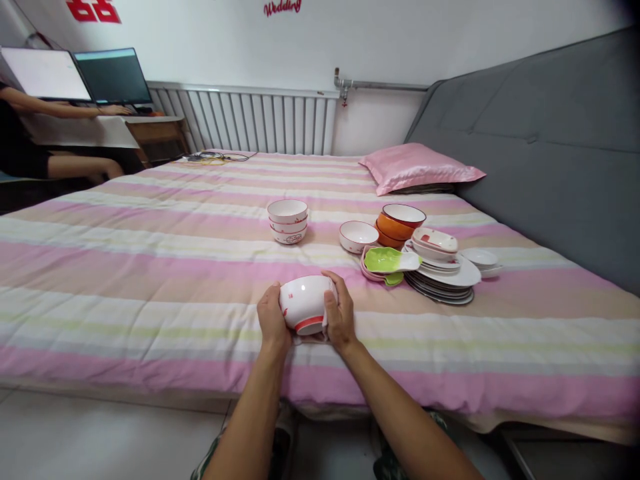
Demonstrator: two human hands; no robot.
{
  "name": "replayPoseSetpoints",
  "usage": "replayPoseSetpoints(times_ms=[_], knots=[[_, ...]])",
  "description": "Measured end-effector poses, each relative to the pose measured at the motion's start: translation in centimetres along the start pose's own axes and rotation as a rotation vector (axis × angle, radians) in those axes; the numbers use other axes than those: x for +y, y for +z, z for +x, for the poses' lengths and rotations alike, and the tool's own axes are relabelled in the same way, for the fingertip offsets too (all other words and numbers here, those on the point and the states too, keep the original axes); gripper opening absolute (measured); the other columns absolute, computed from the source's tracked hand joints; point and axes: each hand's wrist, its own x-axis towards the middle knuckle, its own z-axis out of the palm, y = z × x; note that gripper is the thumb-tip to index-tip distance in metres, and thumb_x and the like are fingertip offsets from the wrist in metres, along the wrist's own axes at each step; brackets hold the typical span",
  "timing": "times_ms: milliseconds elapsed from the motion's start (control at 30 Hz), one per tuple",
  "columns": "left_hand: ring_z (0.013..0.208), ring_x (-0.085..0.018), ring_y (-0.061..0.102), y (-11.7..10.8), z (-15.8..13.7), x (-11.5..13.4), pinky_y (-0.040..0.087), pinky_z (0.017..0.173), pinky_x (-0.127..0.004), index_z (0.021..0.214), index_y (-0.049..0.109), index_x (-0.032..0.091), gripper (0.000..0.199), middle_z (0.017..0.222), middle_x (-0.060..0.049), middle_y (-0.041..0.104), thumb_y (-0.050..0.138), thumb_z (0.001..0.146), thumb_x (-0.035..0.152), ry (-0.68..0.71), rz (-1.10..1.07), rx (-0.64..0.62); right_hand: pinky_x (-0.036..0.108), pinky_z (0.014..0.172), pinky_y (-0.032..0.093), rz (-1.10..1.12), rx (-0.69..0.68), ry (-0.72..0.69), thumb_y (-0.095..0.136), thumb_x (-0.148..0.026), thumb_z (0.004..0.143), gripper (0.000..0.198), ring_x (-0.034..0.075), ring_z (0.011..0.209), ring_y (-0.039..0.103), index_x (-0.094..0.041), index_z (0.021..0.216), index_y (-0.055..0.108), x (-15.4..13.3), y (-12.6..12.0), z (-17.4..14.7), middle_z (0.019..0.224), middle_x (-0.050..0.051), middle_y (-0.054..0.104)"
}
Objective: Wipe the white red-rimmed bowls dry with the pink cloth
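A white bowl [306, 299] with red marks and a red band round its foot is tilted on its side above the near part of the bed. My left hand [273, 316] grips it from the left, and my right hand [341, 312] is closed round its right side. A scrap of pale cloth [311, 339] shows under the bowl by my right hand; how far it is held is hidden. Farther off stands a stack of three patterned white bowls [289, 222]. One more white bowl [358, 237] sits upright to the right of that stack.
Orange bowls [397, 229], green and pink spoon-shaped dishes [383, 260], stacked plates [463, 273] and small white dishes [483, 259] crowd the right. A pink pillow [419, 165] lies by the grey headboard [540, 127]. At the left, a person [55, 107] sits at a desk with monitors.
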Motion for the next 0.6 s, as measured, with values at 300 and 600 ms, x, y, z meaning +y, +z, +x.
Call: replayPoseSetpoints(times_ms=[300, 600], knots=[[0.069, -0.015, 0.051, -0.6, -1.1, 1.7, 0.037, 0.063, -0.023, 0.077, 0.065, 0.018, 0.018, 0.073, -0.001, 0.062, 0.055, 0.082, 0.033, 0.496, 0.496, -0.157, 0.040, 0.094, 0.044, -0.058, -0.024, -0.067, 0.039, -0.050, 0.091, 0.047, 0.024, 0.108, 0.055, -0.019, 0.124, 0.050, -0.4, -0.1, -0.1, 0.118, 0.011, 0.058], [0.053, -0.010, 0.037, -0.5, -0.8, 1.5, 0.030, 0.050, -0.021, 0.056, 0.054, 0.017, 0.027, 0.053, 0.003, 0.044, 0.064, 0.074, 0.035, 0.391, 0.482, -0.117, 0.042, 0.093, 0.045, -0.062, -0.068, -0.132, 0.041, -0.051, 0.089, 0.048, 0.025, 0.106, 0.055, -0.020, 0.125, 0.049, -0.9, -0.2, -0.3, 0.116, 0.010, 0.057]])
